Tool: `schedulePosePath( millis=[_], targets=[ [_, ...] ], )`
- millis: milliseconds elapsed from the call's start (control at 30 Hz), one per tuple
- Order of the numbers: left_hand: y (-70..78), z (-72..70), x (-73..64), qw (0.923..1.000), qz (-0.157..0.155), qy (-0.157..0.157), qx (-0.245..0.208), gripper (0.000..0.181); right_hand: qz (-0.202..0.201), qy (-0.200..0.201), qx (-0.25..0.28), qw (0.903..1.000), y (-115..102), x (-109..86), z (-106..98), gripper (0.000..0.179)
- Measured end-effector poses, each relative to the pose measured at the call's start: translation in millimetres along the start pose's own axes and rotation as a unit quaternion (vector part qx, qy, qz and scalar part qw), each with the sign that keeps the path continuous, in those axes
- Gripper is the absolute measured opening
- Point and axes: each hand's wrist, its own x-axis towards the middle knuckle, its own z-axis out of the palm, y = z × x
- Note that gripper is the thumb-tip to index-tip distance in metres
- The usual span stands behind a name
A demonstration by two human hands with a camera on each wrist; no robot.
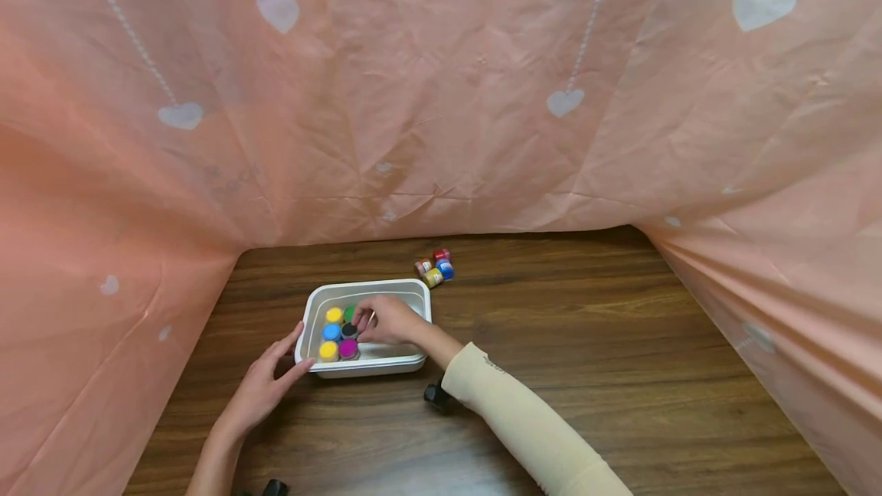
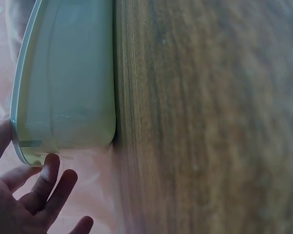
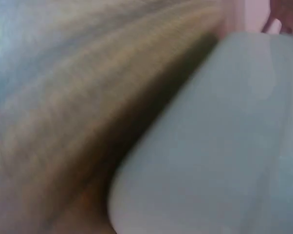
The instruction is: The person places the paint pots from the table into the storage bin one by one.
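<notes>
Braced at one corner, worked from the opposite side

The white tray (image 1: pixel 386 366) sits left of the middle of the counter (image 1: pixel 689 373), toward its far edge and within reach of both hands. The left hand (image 1: pixel 265 381) is at the tray's near left corner, its fingers spread apart and touching the rim from outside; this probably keeps the tray from sliding while its contents are handled. The right hand (image 1: pixel 393 320) reaches over the right wall, so the forearm does not cross the jars. Its grip is together, thumb and fingers curled on the black-lidded jar (image 1: pixel 350 330), though the hand hides part of the contact. That jar stands in the tray's left half, between a green-lidded jar (image 1: pixel 348 312) and a magenta-lidded jar (image 1: pixel 347 349). Alongside runs a second row: two yellow-lidded jars (image 1: pixel 328 350) with a blue-lidded jar (image 1: pixel 332 331) between them. Upright and packed close, the jars likely hold one another in line, and lids facing up suit fingers coming from above. Toward the counter's far edge, just outside the tray's far right corner, four small jars (image 1: pixel 432 277) lie clustered, seemingly on their sides, near enough to reach without shifting the tray.
</notes>
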Motion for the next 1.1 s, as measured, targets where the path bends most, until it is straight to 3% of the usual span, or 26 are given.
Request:
schedulePosePath(
  millis=[133,267,600,800,1100],
  targets=[
    [0.2,-1.1,0.1,1.0,-0.001,-0.001,0.004,0.075,-0.015,0.029,0.007,0.9995,1,0.0,-22,0.018],
    [0.0,-2.1,0.3,1.0,-0.005,-0.004,0.003,0.075,-0.013,0.086,0.012,0.9962,7,-2.1,-49,0.014],
    [-0.7,-1.7,1.2,0.9999,-0.013,-0.011,0.0,0.077,0.054,0.223,0.039,0.9725,58,-13.1,-106,0.015],
    [-0.2,-0.8,0.3,1.0,-0.002,0.002,0.004,0.075,0.093,0.256,0.042,0.9612,90,-15.2,-115,0.02],
    [2.2,-0.8,-1.0,1.0,0.0,0.002,0.001,0.074,0.145,0.271,0.044,0.9506,120,-14.2,-104,0.026]
  ],
)
